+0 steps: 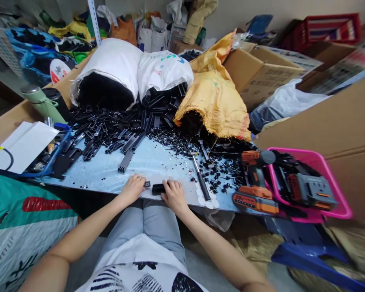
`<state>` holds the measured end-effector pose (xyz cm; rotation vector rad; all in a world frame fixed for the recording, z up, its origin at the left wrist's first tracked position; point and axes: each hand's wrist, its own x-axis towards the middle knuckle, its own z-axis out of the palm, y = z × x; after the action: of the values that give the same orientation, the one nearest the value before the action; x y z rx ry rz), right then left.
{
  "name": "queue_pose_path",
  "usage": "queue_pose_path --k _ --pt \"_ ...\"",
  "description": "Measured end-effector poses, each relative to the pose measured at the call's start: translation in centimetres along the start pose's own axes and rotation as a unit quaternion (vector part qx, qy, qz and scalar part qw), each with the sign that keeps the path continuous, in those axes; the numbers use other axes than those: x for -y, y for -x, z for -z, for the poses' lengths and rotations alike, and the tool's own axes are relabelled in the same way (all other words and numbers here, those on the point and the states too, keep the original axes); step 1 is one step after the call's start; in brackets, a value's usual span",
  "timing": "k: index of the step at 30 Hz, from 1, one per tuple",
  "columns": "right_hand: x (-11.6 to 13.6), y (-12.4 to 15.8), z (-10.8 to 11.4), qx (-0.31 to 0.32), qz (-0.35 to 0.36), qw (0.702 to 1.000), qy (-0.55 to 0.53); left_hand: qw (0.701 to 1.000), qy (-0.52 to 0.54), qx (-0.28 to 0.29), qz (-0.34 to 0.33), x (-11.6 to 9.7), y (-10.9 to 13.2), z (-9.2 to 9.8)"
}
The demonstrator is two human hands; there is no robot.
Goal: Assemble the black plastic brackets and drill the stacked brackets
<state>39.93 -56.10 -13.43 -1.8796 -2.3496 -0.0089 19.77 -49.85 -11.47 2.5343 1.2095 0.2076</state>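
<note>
At the table's front edge, my left hand (pixel 133 187) pinches a small black slotted plastic piece (pixel 147 184) at its fingertips. Just to the right, the fingers of my right hand (pixel 175 196) are closed on the end of a black rectangular plastic piece (pixel 158 189), which lies low over the table. A small gap separates the two pieces. Beyond my left hand lies a long black forked plastic strip (pixel 126 161). A hammer (pixel 201 178) with a black handle rests to the right of my right hand, near several white discs (pixel 209 205).
Heaps of black plastic parts (pixel 109 129) spill from white sacks (pixel 109 61) and a yellow sack (pixel 217 101). On the right stand an orange cordless drill (pixel 255 194) and a pink basket (pixel 340 194). A blue tray (pixel 59 150) and a green bottle (pixel 41 103) are at left.
</note>
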Motion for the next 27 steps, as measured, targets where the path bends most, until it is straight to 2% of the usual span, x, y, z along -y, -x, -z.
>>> queue_pose_path --k 3,5,8,13,15,19,20,22,23,24,27 --pt "-0.9 2.4 0.1 0.004 0.05 0.998 -0.046 1.0 0.009 -0.019 0.002 1.3 1.0 -1.2" --pt "-2.1 2.2 0.3 0.044 0.099 0.991 -0.085 0.998 0.055 -0.042 0.006 1.8 1.6 -1.4" --pt "-3.9 -0.7 0.3 0.073 0.109 0.986 -0.102 0.985 0.144 -0.091 0.027 1.6 2.1 -1.7" --pt "-4.6 -7.0 -1.1 -0.019 -0.023 0.998 -0.053 0.966 0.218 -0.127 0.049 0.4 2.1 -2.2" --pt "-4.4 -8.2 -1.6 -0.021 -0.005 0.998 -0.064 0.958 0.241 -0.141 0.06 0.2 2.2 -2.1" --pt "-3.9 -7.4 -1.6 0.023 0.144 0.982 -0.117 0.932 0.294 -0.188 0.095 0.0 2.0 -1.6" --pt "-3.6 -6.9 -1.5 0.03 0.155 0.978 -0.139 0.925 0.311 -0.195 0.101 -0.1 1.8 -1.6" --pt "-2.8 -5.9 -0.9 0.024 0.109 0.967 -0.229 0.909 0.35 -0.196 0.11 -0.6 1.4 -1.5" --pt "-2.3 -5.5 -0.5 0.019 0.064 0.951 -0.303 0.902 0.37 -0.192 0.111 -1.0 1.1 -1.5" --pt "-1.7 -5.2 0.0 0.019 0.017 0.921 -0.388 0.895 0.387 -0.19 0.111 -1.4 0.8 -1.3" --pt "-0.2 -4.8 1.3 0.049 -0.076 0.79 -0.606 0.891 0.394 -0.203 0.097 -2.7 0.2 -0.5"
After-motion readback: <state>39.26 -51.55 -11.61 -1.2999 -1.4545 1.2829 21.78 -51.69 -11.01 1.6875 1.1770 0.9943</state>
